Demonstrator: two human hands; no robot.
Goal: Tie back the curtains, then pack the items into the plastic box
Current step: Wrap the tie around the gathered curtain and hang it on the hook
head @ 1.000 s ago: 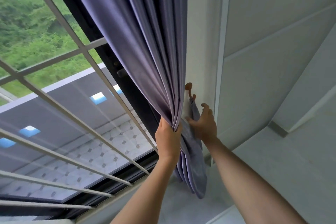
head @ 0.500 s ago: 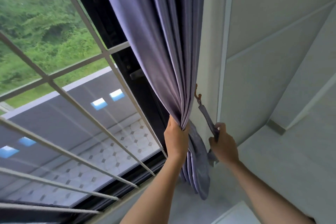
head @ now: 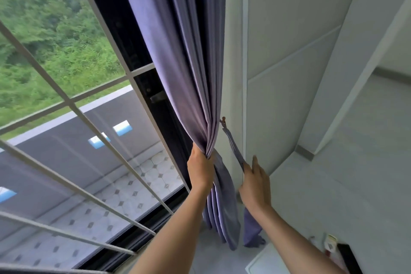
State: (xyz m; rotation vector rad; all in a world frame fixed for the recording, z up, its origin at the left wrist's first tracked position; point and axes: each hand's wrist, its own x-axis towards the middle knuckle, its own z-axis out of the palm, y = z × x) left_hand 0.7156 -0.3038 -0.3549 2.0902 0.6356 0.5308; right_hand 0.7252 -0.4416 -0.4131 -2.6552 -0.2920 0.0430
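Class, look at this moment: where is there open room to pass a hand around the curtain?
A clear gap lies between the gathered curtain and the tie-back strap, below the wall hook. It is crowded where the left hand grips the folds and the right hand holds the strap.

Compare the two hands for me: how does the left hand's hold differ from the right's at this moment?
The left hand grips the gathered purple curtain, fingers wrapped round the bunched folds; the right hand holds only the narrow tie-back strap. The left hand sits beside the window frame; the right hand is nearer the white wall, pulling the strap out from the wall hook. Both hold matching purple fabric at similar height.
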